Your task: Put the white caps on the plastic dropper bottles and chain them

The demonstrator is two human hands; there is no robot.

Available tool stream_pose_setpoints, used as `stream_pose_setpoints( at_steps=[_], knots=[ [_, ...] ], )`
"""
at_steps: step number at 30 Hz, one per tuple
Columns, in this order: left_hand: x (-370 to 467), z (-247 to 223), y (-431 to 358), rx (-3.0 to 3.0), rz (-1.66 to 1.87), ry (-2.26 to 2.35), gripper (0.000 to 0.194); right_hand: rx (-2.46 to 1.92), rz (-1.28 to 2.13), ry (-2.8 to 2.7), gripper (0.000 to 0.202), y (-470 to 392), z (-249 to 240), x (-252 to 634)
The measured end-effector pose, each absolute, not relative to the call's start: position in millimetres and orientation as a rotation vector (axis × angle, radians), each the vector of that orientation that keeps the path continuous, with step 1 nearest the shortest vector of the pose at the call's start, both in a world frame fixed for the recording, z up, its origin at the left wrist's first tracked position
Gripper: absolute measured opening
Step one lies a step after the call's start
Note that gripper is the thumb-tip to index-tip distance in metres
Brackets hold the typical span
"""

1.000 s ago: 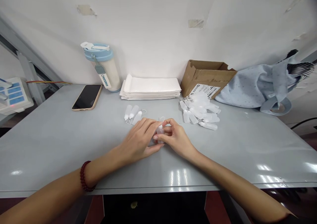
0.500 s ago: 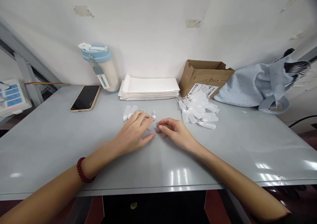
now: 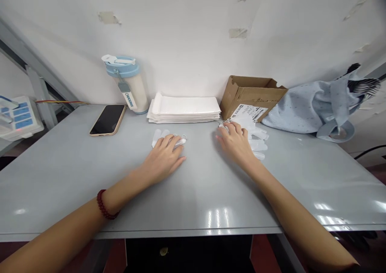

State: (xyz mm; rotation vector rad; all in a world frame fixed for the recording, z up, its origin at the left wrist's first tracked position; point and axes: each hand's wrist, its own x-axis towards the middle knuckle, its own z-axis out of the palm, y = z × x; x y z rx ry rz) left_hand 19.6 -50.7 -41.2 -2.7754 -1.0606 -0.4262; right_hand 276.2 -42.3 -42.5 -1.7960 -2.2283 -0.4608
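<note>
My left hand [image 3: 164,156] lies palm down over a small group of translucent white plastic vials [image 3: 157,136]. One vial with a thin loop [image 3: 180,142] lies beside its index finger; the thumb is stretched out apart from it. My right hand [image 3: 237,144] reaches over a loose pile of similar vials [image 3: 257,145], fingers slightly bent and apart, fingertips touching the pile's left side. Part of the pile is hidden under that hand, and I see nothing gripped in it.
Along the wall stand a blue-lidded tumbler [image 3: 130,86], a stack of white envelopes [image 3: 187,108], an open cardboard box [image 3: 256,98] and a light blue cloth bag [image 3: 310,106]. A phone [image 3: 108,120] lies at the left; a device with blue panels [image 3: 21,116] is further left.
My right hand has moved from the middle of the table to the pile at the right. A vial by my left fingers now lies flat beside the others. The camera view has shifted slightly.
</note>
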Motion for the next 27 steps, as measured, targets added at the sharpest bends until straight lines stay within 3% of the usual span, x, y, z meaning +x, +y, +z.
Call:
stream_pose_setpoints(
  at_steps=[12, 18, 22, 27],
  knots=[
    [18.9, -41.3, -50.8, -2.703, -0.425, -1.142, 0.027, -1.851, -0.599, -2.307, 0.039, -42.1, -48.2, 272.5],
    [18.9, -39.8, -51.8, -2.722, -0.458, -1.160, 0.026, -1.862, -0.638, -2.232, 0.032, -42.1, -46.3, 272.0],
    [18.5, -38.8, -52.8, -2.709, -0.498, -1.174, 0.026, -1.810, -0.502, -2.118, 0.027, -48.6, -36.4, 271.3],
    [18.9, -37.9, -53.8, -2.785, -0.766, -1.239, 0.027, -1.471, -0.077, -2.021, 0.015, -64.9, -25.8, 261.5]
  ],
)
